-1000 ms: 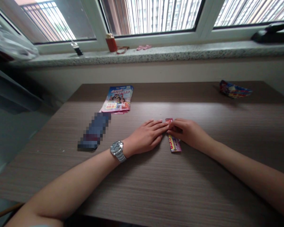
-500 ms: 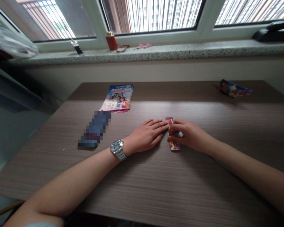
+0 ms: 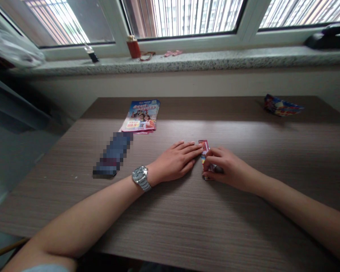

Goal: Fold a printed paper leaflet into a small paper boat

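Observation:
A narrow folded strip of printed paper [image 3: 204, 145] lies upright in view on the brown table [image 3: 158, 215]. My left hand [image 3: 178, 161] rests flat, palm down, with its fingers spread and a fingertip touching the strip's left edge near the top. Over the strip's lower part, my right hand [image 3: 225, 168] is curled, thumb and fingers closed on the paper near its bottom end. Those fingers hide much of the strip's lower half.
A stack of printed flyers [image 3: 141, 117] lies at the back left, with a pixelated dark object [image 3: 113, 155] before it. A folded colourful paper piece [image 3: 282, 105] stands at the back right. Behind the table, a stone windowsill [image 3: 215, 61] holds a red-brown container [image 3: 133, 48].
My right hand has slid slightly down along the strip, towards its near end, uncovering more of the upper part. My left hand has stayed in place.

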Demonstrator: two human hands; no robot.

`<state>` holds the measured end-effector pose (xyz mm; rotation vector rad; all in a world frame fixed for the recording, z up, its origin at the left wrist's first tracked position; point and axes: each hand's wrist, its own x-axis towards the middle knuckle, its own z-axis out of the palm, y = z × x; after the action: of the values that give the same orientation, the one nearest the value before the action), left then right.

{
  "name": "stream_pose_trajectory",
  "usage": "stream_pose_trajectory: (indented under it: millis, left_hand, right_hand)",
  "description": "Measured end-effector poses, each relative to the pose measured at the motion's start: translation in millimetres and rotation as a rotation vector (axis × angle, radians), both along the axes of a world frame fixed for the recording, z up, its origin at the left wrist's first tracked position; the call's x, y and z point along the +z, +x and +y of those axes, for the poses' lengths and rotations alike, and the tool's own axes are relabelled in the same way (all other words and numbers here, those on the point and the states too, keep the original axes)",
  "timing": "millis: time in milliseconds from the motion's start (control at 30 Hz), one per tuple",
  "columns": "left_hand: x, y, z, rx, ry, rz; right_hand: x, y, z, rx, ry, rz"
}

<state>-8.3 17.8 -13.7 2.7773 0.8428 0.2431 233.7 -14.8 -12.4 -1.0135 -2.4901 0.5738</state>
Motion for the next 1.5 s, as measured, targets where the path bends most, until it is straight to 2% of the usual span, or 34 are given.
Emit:
stream_pose_trajectory:
  millis: [300,533,667,867,967,1100,1200,1333,1500]
  left_hand:
    - [-3.7,-1,1,-0.013,0.010,-0.035]
    - [-1.0,-1,1,-0.020,0.005,-0.022]
    - [-1.6,-2,0,-0.030,0.013,-0.025]
    - [-1.8,-2,0,-0.020,0.083,-0.077]
    - [3.6,-4,-2,-0.067,0.110,-0.134]
    - [11.3,-6,-8,-0.253,0.115,-0.164]
    - [12.7,-6,-12,-0.336,0.111,-0.159]
    - [11.4,-5,-15,-0.352,0.094,-0.122]
    - [12.9,-3,-17,-0.329,0.065,-0.149]
  right_hand:
    - [0.8,3,-6,0.009,0.013,-0.011]
    - [3.0,6,-9,0.012,-0.014,0.051]
    - [3.5,8,-3,-0.097,-0.104,0.151]
    - [-0.3,8,7,-0.219,-0.101,0.156]
    - [-1.0,6,8,-0.243,-0.111,0.140]
    - [-0.8,3,9,-0.265,-0.088,0.103]
    - [-1.7,1,12,-0.273,-0.066,0.085]
    - [-3.6,-3,16,-0.272,0.006,0.026]
    - [-1.9,-7,23,-0.176,0.102,-0.076]
